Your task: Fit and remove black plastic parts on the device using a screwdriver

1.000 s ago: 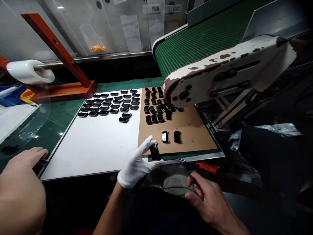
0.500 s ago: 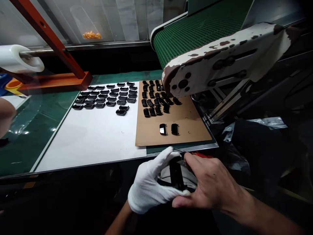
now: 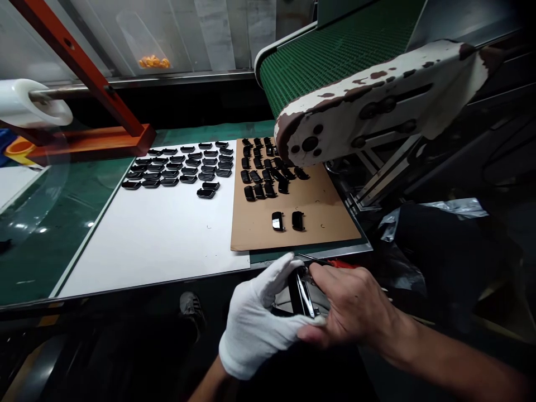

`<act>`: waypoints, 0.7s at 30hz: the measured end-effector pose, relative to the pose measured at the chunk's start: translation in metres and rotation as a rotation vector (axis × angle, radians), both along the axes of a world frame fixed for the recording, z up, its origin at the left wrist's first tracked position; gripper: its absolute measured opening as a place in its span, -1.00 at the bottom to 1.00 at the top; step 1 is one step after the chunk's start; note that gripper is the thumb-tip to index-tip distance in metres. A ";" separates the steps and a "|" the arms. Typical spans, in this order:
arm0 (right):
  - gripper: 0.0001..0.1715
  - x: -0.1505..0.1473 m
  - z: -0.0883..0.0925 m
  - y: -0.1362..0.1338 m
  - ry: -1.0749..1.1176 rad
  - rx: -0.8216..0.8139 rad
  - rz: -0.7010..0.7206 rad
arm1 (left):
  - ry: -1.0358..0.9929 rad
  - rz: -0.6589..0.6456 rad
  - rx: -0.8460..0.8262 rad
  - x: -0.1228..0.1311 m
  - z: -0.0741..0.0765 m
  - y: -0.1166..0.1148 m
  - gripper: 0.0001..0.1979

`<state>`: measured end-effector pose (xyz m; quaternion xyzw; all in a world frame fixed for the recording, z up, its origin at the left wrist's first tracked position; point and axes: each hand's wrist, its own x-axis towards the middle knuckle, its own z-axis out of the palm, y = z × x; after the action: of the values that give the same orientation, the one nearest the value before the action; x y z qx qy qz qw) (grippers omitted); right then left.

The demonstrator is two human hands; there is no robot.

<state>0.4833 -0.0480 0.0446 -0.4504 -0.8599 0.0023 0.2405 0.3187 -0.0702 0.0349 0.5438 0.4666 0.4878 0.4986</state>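
Observation:
My left hand [image 3: 259,318], in a white glove, is closed around a glossy black plastic part [image 3: 302,293] below the table's front edge. My bare right hand [image 3: 355,304] pinches the same part from the right, its thumb low and its index finger near the top. A bright streak of light runs along the part's face. Just beyond my right knuckles lies a tool with a red handle [image 3: 341,263] and a thin dark shaft, partly hidden by the hand. Two similar black parts [image 3: 298,221] lie apart near the front of the brown cardboard [image 3: 335,223].
Rows of black parts [image 3: 170,182] rest on the white sheet [image 3: 146,240]; more crowd the cardboard's back. A green conveyor belt [image 3: 335,61] overhangs the cardboard on the right. A red-orange stand [image 3: 87,142] with a white film roll [image 3: 33,106] is at left. A shoe [image 3: 191,308] shows below.
The black part has turned slightly between my hands, so its face catches light. A blurred bit of skin at the left edge is gone, and a shoe has come into view below the table.

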 end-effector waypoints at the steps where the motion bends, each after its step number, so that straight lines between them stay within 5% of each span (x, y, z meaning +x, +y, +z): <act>1: -0.10 0.000 -0.002 0.000 0.002 -0.004 0.001 | -0.004 0.007 -0.014 0.001 -0.001 0.000 -0.28; 21: -0.31 -0.003 -0.018 0.000 0.091 0.079 0.095 | -0.247 0.037 -0.235 0.005 -0.014 0.004 -0.27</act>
<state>0.4804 -0.0484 0.0266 -0.3985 -0.8679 0.0003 0.2966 0.3240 -0.0660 0.0207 0.4090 0.4656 0.5022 0.6031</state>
